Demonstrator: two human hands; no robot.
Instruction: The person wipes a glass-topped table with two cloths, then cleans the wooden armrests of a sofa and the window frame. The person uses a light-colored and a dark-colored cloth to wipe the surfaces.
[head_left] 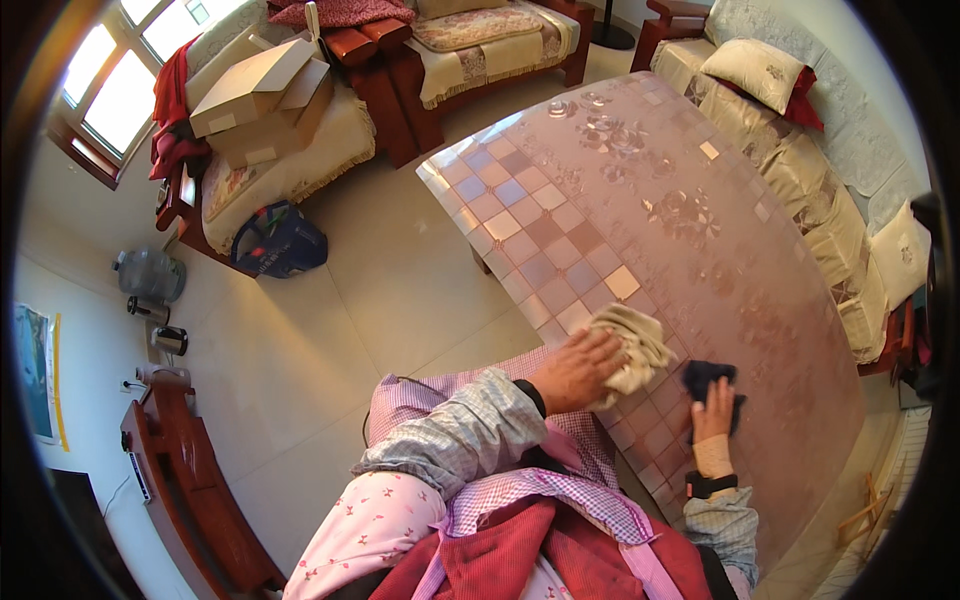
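The person's left hand (580, 372) lies over the near-left edge of a beige cloth (641, 345), its fingers laid across the folds and pointing toward two o'clock. The cloth sits bunched at that hand's two o'clock, touching the fingers; whether they pinch any of the fabric from below, one cannot tell. The right hand (713, 425) has its fingers stretched out straight, unclenched, on a dark navy cloth (708, 374). Most of this second cloth shows at the right hand's twelve o'clock, with a little more showing on either side of the fingers (the thumb is hard to make out). Seen from the beige cloth, the navy one lies near, at four o'clock, and the two are apart.

Both cloths rest on a table (760, 310) with a glossy pinkish-brown surface: small coloured squares line its left side, and flower shapes mark the rest. Grey checked sleeves (465, 430) cover the forearms, with a black band (710, 486) at the right wrist.

From the left hand, a dark blue bucket (290, 245) stands on the floor at ten o'clock, and cardboard boxes (250, 95) sit on a seat between ten and eleven. A pale-covered sofa (800, 205) runs beyond the table at the right hand's one o'clock.
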